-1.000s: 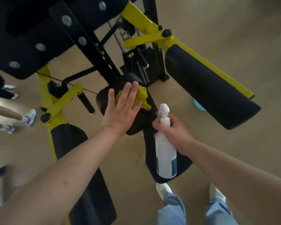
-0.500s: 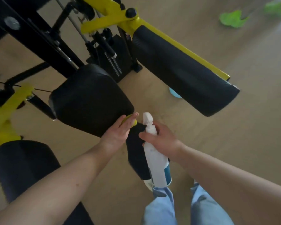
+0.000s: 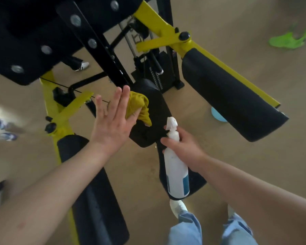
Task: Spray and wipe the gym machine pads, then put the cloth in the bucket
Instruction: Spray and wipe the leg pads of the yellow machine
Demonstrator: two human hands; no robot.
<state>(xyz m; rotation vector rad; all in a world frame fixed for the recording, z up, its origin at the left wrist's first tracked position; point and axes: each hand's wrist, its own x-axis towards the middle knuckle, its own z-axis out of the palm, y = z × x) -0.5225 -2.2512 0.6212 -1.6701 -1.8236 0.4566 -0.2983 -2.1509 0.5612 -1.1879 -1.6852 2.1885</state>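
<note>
Yellow cloth (image 3: 137, 106), 1 only: our left hand (image 3: 111, 124) presses it, fingers spread, on the centre pad (image 3: 156, 110). Our right hand (image 3: 183, 147) grips 1 spray bottle (image 3: 177, 174) at that pad's lower edge, with open floor (image 3: 254, 174) rightward.

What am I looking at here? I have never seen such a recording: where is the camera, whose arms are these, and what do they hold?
The camera sits on a person's head and looks down, so both arms are the wearer's own. Before them stands a black and yellow gym machine with padded parts. The left hand, fingers straight, presses a yellow cloth against the small centre pad. The right hand grips a white spray bottle by its neck. A long arm pad juts out on the right. I see no bucket for certain.
</note>
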